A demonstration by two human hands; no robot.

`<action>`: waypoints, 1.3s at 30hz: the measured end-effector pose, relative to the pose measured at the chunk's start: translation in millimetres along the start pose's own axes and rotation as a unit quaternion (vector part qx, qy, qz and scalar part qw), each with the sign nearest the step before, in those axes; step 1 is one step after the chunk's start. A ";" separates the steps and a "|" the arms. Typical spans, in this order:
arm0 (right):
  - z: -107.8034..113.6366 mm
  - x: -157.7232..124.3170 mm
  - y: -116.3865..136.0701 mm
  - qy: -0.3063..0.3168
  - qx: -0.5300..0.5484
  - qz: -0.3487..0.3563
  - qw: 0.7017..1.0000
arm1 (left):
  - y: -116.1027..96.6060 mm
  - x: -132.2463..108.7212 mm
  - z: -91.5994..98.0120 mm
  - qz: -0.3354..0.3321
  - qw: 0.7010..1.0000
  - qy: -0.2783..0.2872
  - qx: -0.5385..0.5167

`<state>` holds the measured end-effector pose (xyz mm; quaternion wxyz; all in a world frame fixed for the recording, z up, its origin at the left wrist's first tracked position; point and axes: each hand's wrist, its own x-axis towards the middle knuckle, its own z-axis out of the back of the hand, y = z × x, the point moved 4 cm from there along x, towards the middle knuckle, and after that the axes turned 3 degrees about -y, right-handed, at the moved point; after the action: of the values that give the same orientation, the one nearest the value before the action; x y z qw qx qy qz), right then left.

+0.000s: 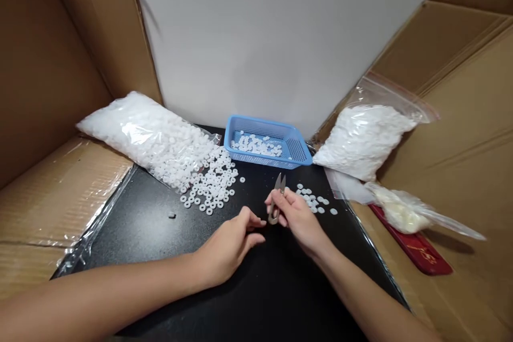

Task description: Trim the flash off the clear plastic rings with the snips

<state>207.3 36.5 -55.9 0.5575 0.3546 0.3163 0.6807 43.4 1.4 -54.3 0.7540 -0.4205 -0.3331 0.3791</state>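
My right hand [298, 216] is closed around small metal thread snips [276, 197], blades apart and pointing away from me. My left hand [230, 246] rests on the black tabletop [168, 256] just left of the snips, fingers curled and pinched together; whether anything is in them is hidden. A spill of small white plastic rings [212, 184] lies ahead of the left hand, pouring from a large clear bag [152, 139]. A smaller group of rings [315, 200] lies just beyond the right hand. A blue plastic basket [298, 152] holding several rings stands at the back.
A second clear bag of white parts [364, 139] leans at the right, with a smaller bag [401, 211] lying over a red flat object [420, 251]. One stray ring [172, 215] lies alone at the left. Cardboard walls [52, 64] and a white board [272, 37] enclose the table.
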 end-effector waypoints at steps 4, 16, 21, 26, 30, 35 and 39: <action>27.8 9.6 -22.8 -0.038 -0.083 -0.019 0.996 | -23.9 -26.3 -1.4 -0.276 0.953 0.106 0.065; 23.1 -0.7 -8.5 -0.093 -0.157 0.082 0.980 | -9.3 -15.9 99.9 -0.168 0.901 -0.138 0.374; -13.4 11.4 11.7 -0.018 -0.088 0.166 0.982 | 17.8 -37.2 138.4 0.015 0.908 -0.091 0.408; -38.6 34.7 23.2 0.026 -0.026 0.185 0.982 | 24.7 -55.2 132.4 0.034 0.932 -0.046 0.359; -39.2 34.3 27.3 0.010 0.050 0.160 0.986 | 11.6 -47.2 120.5 0.053 0.967 -0.018 0.250; -28.3 20.3 32.5 -0.021 0.196 0.107 0.975 | -3.4 -5.5 98.8 0.186 0.975 -0.091 -0.083; -19.8 23.0 31.0 -0.049 0.271 0.091 0.957 | 6.2 26.8 70.4 0.248 0.901 -0.142 -0.328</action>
<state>171.3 52.9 -38.2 0.3911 0.5524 0.4272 0.5995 -3.1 53.3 -25.0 0.4000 -0.6549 -0.4271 0.4782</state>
